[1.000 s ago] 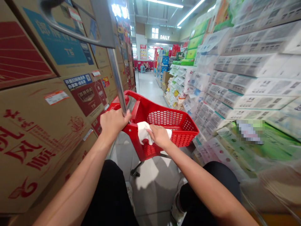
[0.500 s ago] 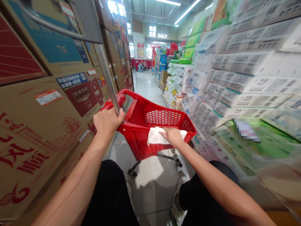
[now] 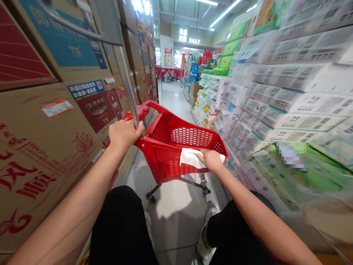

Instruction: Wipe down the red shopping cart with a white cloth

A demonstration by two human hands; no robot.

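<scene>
A small red shopping cart [image 3: 153, 152] with a perforated plastic basket stands in front of my knees. My left hand [image 3: 122, 134] is closed at the cart's near left corner, around the lower end of a metal pole [image 3: 127, 75]. Toward the basket's right end, my right hand [image 3: 212, 160] presses a white cloth [image 3: 189, 157] against the outside of the near side wall. Part of the cloth shows on both sides of that hand. My right fingers are bent over the cloth and partly hidden by it.
Stacked cardboard cartons [image 3: 35, 147] line the left side. Packs of paper goods [image 3: 275, 106] are piled high on the right, with a green pack [image 3: 328, 167] low down. A tiled aisle [image 3: 172, 95] runs ahead, with a blue stool [image 3: 167, 77] far off.
My right hand and the cloth have slid a little to the right along the basket's side. My left hand keeps its hold on the cart corner.
</scene>
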